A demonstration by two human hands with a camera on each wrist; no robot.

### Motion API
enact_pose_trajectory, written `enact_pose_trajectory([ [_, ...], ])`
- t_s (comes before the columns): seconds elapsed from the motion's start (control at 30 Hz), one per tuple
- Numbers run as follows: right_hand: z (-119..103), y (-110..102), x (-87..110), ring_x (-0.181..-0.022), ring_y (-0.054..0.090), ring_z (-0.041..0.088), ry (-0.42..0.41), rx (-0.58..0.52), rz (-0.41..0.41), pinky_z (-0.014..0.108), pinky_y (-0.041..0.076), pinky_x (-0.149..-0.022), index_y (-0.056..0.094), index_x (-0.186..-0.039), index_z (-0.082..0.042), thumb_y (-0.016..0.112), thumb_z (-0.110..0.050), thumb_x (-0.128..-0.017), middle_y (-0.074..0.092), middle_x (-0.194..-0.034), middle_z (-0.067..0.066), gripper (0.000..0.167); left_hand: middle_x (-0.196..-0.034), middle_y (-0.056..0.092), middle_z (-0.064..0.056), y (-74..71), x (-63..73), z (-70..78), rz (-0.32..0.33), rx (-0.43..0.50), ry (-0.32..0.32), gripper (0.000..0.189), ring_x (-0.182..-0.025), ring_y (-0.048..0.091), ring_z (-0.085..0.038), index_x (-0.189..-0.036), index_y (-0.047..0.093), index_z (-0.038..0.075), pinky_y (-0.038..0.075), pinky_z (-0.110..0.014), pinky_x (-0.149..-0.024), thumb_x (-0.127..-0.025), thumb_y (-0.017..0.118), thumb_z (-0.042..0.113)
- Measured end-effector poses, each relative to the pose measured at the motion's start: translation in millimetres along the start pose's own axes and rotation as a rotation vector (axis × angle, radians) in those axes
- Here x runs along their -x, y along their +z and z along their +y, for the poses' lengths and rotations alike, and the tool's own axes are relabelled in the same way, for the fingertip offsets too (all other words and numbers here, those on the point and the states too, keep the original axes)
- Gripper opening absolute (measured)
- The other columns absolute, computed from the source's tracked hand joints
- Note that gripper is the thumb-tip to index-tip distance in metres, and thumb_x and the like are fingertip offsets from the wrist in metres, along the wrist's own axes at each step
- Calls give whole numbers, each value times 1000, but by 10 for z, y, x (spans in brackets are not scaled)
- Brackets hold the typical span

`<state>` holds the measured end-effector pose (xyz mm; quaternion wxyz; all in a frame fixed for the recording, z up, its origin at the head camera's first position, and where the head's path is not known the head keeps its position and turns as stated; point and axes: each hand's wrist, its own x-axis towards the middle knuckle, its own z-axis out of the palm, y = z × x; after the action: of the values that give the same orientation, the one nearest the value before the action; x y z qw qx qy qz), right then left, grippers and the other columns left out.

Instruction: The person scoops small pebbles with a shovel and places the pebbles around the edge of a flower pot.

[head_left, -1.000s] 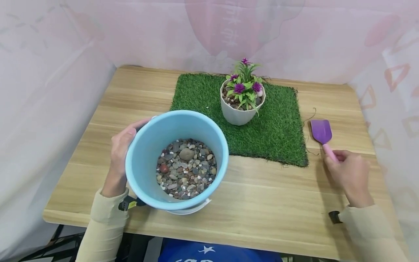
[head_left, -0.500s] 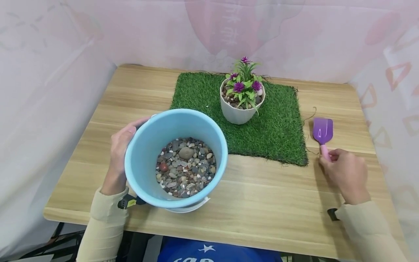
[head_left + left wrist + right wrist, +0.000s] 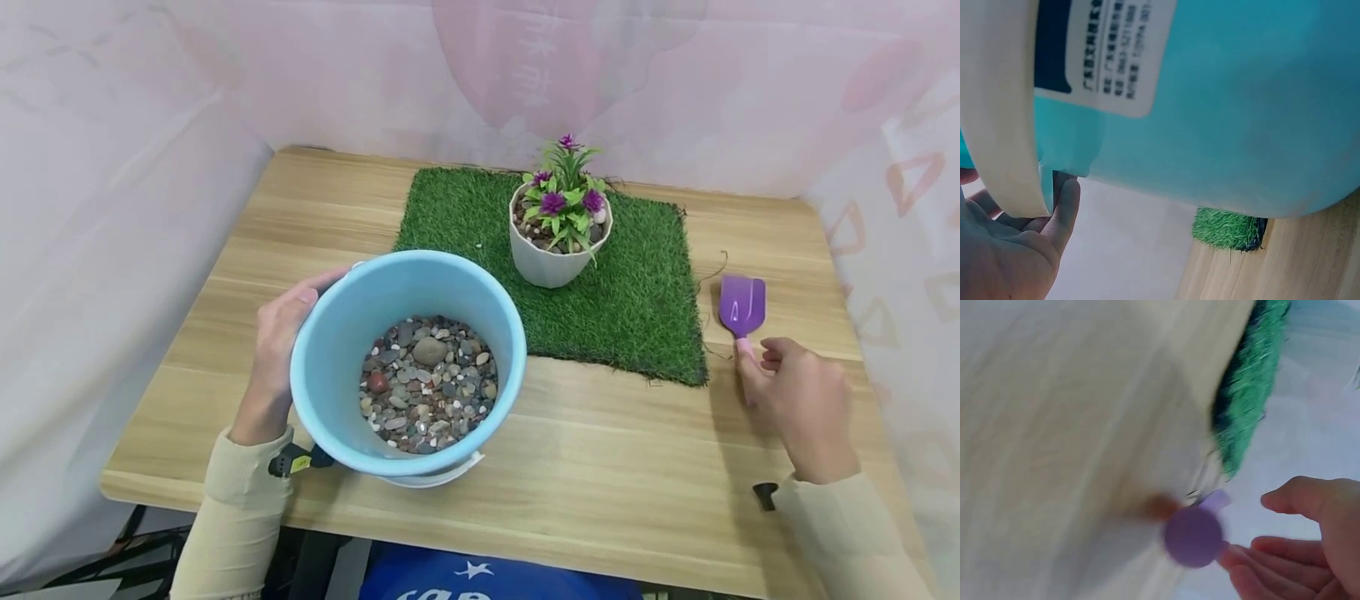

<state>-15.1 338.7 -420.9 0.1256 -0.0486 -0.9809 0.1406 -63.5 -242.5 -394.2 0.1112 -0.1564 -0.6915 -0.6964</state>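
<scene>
A light blue bucket [image 3: 330, 350] leans toward me over the near left of the table, with mixed pebbles [image 3: 427, 392] in its bottom. My left hand [image 3: 277, 358] grips its left side by the rim. In the left wrist view, those fingers curl beside the white bucket handle [image 3: 997, 119]. A toy shovel [image 3: 742, 307] with a purple blade and pink handle lies on the right of the table. My right hand [image 3: 806, 404] is beside the handle; in the right wrist view its thumb stands apart from its fingers, and the round handle end [image 3: 1194, 536] is at the fingertips.
A green turf mat [image 3: 637, 317] lies at the back middle of the table [image 3: 637, 467]. On it stands a white pot [image 3: 547, 267] of purple-flowered plants [image 3: 562, 204] with stones inside. Pale cloth hangs behind and at both sides.
My right hand has turned the shovel's blade to point straighter away, then loosened from its handle. The left hand and bucket keep their place.
</scene>
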Motion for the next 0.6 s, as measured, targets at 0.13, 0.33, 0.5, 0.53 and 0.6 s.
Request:
enact_pose_trajectory([
  [0.13, -266, -34, 22, -58, 69, 43, -163, -70, 38, 25, 38, -39, 74, -115, 8, 77, -22, -93, 77, -90, 30, 37, -133, 75, -7, 4, 24, 11, 22, -11, -24, 48, -116, 74, -16, -137, 60, -16, 63, -24, -95, -113, 41, 20],
  [0.33, -762, -111, 61, -105, 72, 55, -237, -295, -139, 54, 62, -93, 54, -150, 1, 83, -29, -91, 63, -141, 32, 72, -146, 67, -11, 22, 131, -5, 20, -56, 15, 48, -133, 66, -17, -145, 59, -6, 54, -23, -110, -113, 36, 22],
  [0.5, -1094, -159, 93, -152, 39, 49, -331, -398, -366, 73, 28, -124, 21, -170, -21, 84, -39, -90, 30, -173, 16, 103, -154, 59, -18, 12, 258, 15, 8, -175, 119, 50, -147, 53, -24, -149, 55, -4, 40, -27, -125, -111, 28, 13],
  [0.53, -1159, -152, 107, -156, 33, 47, -357, -412, -397, 72, 27, -125, 18, -171, -24, 84, -39, -90, 25, -175, 13, 106, -155, 58, -18, 10, 282, 20, 13, -200, 132, 51, -148, 52, -25, -149, 55, -4, 37, -28, -127, -110, 27, 12],
  [0.6, -1295, -103, 138, -157, 33, 43, -414, -442, -419, 68, 31, -125, 17, -171, -26, 86, -40, -88, 26, -175, 9, 108, -156, 56, -20, 6, 338, 27, 20, -224, 147, 52, -150, 48, -28, -149, 55, -5, 34, -32, -129, -109, 25, 11],
])
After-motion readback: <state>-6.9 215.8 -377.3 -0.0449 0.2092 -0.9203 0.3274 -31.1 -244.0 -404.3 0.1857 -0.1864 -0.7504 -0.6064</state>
